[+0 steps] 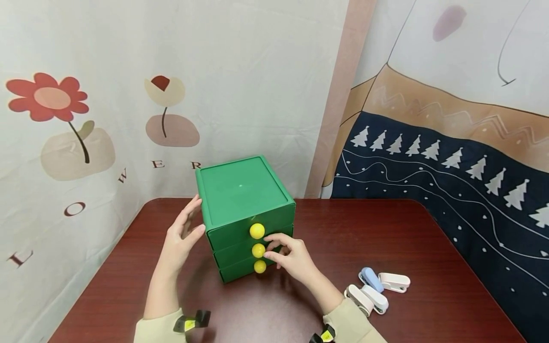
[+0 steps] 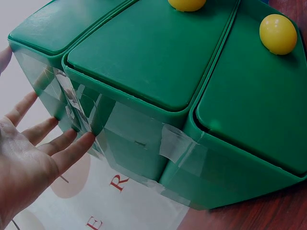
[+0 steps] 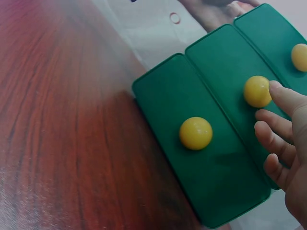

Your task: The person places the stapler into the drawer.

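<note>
A green three-drawer box (image 1: 240, 195) stands on the dark red table (image 1: 429, 247); all drawers are closed, each with a round yellow knob. My left hand (image 1: 184, 238) lies flat against the box's left side, fingers straight, touching the taped wall (image 2: 120, 139). My right hand (image 1: 291, 257) is at the drawer fronts, its fingertips (image 3: 283, 96) at the middle knob (image 1: 258, 250), touching or nearly touching it without closing round it. The top knob (image 1: 257, 230) and the bottom knob (image 1: 259, 267) are free. In the right wrist view the bottom knob (image 3: 195, 132) sits clear of the fingers.
Three small staplers lie on the table right of the box: a blue one (image 1: 371, 278) and two white ones (image 1: 394, 282) (image 1: 366, 299). Patterned cloth hangs behind the table and to its right. Bare table surface (image 1: 240, 309) lies in front of the box.
</note>
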### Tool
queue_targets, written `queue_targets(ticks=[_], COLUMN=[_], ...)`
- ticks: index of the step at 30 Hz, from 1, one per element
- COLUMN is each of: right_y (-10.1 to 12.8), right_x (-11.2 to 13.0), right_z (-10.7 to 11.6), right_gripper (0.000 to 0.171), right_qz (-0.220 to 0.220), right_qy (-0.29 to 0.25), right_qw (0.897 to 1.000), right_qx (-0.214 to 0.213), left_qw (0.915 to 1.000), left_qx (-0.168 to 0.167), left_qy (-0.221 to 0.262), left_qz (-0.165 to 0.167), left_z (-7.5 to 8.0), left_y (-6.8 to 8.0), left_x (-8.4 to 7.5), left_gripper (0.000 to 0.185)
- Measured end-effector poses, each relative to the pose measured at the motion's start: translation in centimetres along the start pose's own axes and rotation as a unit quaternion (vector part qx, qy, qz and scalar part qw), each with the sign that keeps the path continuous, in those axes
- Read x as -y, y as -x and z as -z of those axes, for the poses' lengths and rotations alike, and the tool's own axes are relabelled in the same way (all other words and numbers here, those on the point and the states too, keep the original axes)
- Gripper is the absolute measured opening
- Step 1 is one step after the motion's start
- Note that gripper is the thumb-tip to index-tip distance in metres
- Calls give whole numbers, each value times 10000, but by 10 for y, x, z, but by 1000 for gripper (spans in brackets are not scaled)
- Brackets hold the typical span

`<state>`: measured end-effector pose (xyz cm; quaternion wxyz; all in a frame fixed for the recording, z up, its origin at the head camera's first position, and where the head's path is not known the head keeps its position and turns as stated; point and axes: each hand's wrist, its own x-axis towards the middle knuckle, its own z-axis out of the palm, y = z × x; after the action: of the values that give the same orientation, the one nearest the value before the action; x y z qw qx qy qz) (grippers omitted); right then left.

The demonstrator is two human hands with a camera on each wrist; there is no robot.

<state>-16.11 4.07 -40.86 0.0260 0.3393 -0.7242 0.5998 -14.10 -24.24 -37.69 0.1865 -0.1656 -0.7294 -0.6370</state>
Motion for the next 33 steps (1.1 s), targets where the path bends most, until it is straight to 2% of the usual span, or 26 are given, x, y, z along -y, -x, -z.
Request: queue_targets(ticks=[6, 13, 17, 26, 33], right_y=[-1, -2, 3, 22, 34], right_x=[-8, -30, -34, -26, 2], right_z=[-8, -16, -15, -8, 0], right_gripper=[28, 26, 25, 27, 25], right_qz=[-340, -665, -620, -481, -362], right_qy=[-318, -386, -316, -322, -256], right_qw=[9987, 9970, 9976, 9981, 9983], right_qx=[202, 16, 19, 219, 365], left_qw=[10000, 10000, 10000, 10000, 10000], left_qx=[9, 6, 10, 4, -4], left_qy=[-9, 10, 5, 39, 81], left_qz=[11, 5, 8, -43, -38], left_z=[0, 0, 0, 0, -1], left_y=[0, 0, 1, 1, 1], left_x=[-1, -1, -1, 0, -1], left_gripper=[54, 54, 54, 54, 54])
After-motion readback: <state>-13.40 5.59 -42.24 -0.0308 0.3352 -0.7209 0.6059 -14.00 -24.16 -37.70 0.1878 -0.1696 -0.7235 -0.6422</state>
